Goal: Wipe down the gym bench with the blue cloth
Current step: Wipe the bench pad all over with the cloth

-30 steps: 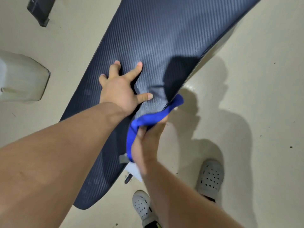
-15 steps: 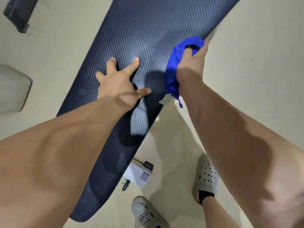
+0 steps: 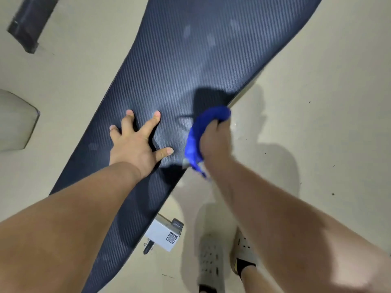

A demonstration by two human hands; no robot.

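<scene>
The gym bench (image 3: pixel 190 60) is a long dark pad with a woven carbon-like texture, running from lower left to upper right. My left hand (image 3: pixel 137 142) lies flat on the pad with its fingers spread, holding nothing. My right hand (image 3: pixel 215 142) grips the bunched blue cloth (image 3: pixel 201 127) and presses it against the bench's right edge, just right of my left thumb. A tail of the cloth hangs below my right wrist.
A grey metal bench support (image 3: pixel 164 235) with a QR sticker sits under the pad near my feet. My two grey perforated clogs (image 3: pixel 211 256) stand on the beige floor. A dark bar (image 3: pixel 29 24) lies at upper left, and a pale object (image 3: pixel 14 121) at the left edge.
My right hand with the cloth slid back down along the bench's right edge toward me, after having swept up it. My left hand stayed planted on the pad.
</scene>
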